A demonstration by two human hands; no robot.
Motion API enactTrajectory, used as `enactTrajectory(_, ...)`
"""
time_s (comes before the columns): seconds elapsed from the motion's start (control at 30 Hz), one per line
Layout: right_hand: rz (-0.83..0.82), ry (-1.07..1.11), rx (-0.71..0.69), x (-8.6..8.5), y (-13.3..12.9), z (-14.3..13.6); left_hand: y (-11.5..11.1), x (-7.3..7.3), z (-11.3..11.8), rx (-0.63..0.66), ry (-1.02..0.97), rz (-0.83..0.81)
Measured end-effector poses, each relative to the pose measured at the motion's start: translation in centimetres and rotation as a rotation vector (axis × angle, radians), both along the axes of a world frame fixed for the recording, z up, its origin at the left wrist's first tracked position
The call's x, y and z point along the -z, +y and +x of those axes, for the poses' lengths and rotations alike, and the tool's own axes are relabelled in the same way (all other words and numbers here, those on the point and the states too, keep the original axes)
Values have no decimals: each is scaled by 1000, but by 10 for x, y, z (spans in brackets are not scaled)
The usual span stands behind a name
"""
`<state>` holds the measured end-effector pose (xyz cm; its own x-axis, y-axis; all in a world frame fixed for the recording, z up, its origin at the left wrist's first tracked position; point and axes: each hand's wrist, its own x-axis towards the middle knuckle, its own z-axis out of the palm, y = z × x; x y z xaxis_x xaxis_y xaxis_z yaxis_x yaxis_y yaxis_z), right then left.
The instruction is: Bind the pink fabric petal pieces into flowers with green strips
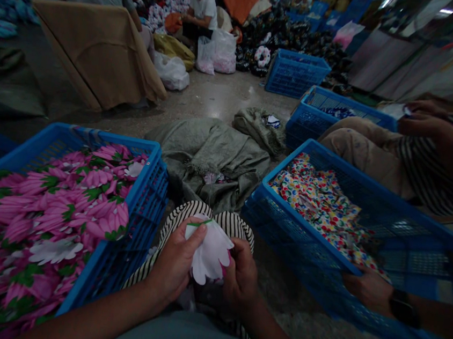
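Between my two hands, above my striped lap, is a petal-shaped fabric piece (210, 251). Its white side faces me, with pink at the lower right edge and a green strip along the top. My left hand (177, 256) pinches it at the upper left, thumb on top near the green strip. At its right edge, my right hand (243, 274) grips it with curled fingers. To my left, a blue crate (157, 157) is heaped with pink and green petal pieces (62, 190), a few showing white sides.
At right, another blue crate (287, 208) holds colourful printed fabric (324, 201); another person's hand (371, 292) with a dark watch grips its rim. A grey-green sack (216, 147) lies ahead. Beyond are more crates (297, 72), white bags (223, 50) and seated people.
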<state>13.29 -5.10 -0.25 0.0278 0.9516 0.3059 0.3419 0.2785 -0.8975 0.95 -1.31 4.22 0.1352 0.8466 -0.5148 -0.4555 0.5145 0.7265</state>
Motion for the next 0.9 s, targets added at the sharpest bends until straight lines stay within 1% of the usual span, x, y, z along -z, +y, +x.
enactTrajectory(0.13,56,-87,80,4,1,0,0,-1,2,0,-4,-16)
enactTrajectory(0.27,119,-154,107,6,3,1,0,-1,4,9,-11,-20)
enactTrajectory(0.4,168,-232,119,2,5,2,-1,-1,5,12,-10,-36)
enactTrajectory(0.5,173,-232,106,-4,6,2,-1,0,5,12,-29,-38)
enactTrajectory(0.57,139,-135,166,-6,6,3,-1,1,5,7,-33,-42)
enactTrajectory(0.6,98,-26,218,-7,6,3,-1,1,5,0,-30,-42)
enactTrajectory(0.67,-32,293,307,-6,7,5,0,1,4,-18,-21,-45)
enactTrajectory(0.73,-194,605,299,-4,8,7,1,2,3,-33,-5,-48)
enactTrajectory(0.77,-267,695,266,-3,8,8,2,3,3,-34,3,-47)
enactTrajectory(0.8,-329,731,232,-2,7,9,3,3,3,-30,9,-41)
enactTrajectory(0.9,-454,690,143,-1,3,11,5,5,4,-12,17,3)
